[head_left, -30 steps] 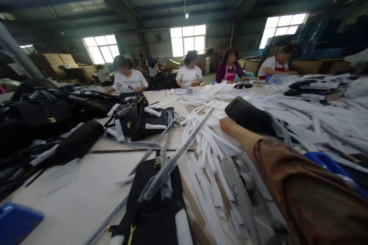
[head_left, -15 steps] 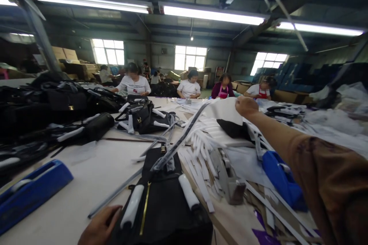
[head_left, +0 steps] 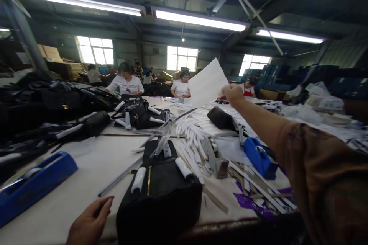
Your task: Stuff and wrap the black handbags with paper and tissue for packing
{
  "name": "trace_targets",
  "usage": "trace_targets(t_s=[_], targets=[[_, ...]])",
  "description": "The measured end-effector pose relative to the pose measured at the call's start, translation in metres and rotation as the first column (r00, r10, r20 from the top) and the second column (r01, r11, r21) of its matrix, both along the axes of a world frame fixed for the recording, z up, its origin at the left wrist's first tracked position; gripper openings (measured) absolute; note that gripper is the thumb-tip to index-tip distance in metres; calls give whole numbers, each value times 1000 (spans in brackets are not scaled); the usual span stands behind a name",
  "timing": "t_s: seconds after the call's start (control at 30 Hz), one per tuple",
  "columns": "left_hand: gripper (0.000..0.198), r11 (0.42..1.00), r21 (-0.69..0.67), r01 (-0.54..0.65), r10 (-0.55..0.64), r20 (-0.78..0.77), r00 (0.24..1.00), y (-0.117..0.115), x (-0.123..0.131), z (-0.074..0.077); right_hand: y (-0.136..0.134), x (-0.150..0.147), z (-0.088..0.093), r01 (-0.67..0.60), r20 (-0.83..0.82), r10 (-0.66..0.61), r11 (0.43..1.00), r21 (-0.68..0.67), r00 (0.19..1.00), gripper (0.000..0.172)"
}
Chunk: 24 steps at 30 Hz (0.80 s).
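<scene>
Right hand (head_left: 234,93) grips a thin white sheet (head_left: 208,82) by its right edge, beyond the boxy black gold-zipped bag (head_left: 165,199). The bag, long axis pointing away, lies just right of the nearer left hand (head_left: 89,220), loosely curled, apparently empty.

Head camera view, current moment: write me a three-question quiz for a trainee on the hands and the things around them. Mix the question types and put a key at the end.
1. Which hand holds up the white sheet?
2. True or false: the left hand grips the zipper of the black bag.
3. What colour is the tape dispenser at the far left of the picture?
A) red
B) blue
C) green

Key:
1. The right hand.
2. False: the left hand is beside the black bag, to its left in the picture, and away from the zipper.
3. B
</scene>
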<state>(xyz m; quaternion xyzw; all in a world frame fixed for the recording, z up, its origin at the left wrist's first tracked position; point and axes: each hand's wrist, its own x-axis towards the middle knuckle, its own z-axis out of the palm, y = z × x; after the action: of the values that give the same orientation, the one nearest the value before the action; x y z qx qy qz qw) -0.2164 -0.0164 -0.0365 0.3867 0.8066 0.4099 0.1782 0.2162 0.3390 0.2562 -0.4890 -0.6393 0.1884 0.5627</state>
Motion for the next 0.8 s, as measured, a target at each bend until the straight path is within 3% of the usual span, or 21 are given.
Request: trace_targets(t_s=[0.1,0.17,0.23,0.27,0.37,0.5,0.63,0.8], targets=[[36,992,124,-10,11,-7,1000,-9,11,15,-34,-20,-24,-24,89,21,999,26,996,14],[37,977,213,-3,8,-24,1000,-11,22,26,-61,-31,-49,-107,331,46,980,168,942,11],[36,967,253,44,-35,-40,999,-10,35,35,-90,-41,-79,-319,564,100,898,303,820,13],[35,964,258,70,-59,-50,997,-8,42,39,-104,-46,-96,-450,654,159,840,304,740,17],[36,955,243,169,-148,-102,984,-2,61,52,-144,-59,-150,-693,792,332,704,154,513,27],[47,961,80,266,-261,-69,963,14,70,71,-169,-72,-200,-818,812,510,570,-71,285,31],[55,919,-215,330,-354,-82,932,45,63,83,-166,-77,-205,-844,827,511,529,-88,235,34],[37,909,-270,316,-346,-67,936,83,63,80,-178,-93,-187,-861,946,254,506,46,200,38]])
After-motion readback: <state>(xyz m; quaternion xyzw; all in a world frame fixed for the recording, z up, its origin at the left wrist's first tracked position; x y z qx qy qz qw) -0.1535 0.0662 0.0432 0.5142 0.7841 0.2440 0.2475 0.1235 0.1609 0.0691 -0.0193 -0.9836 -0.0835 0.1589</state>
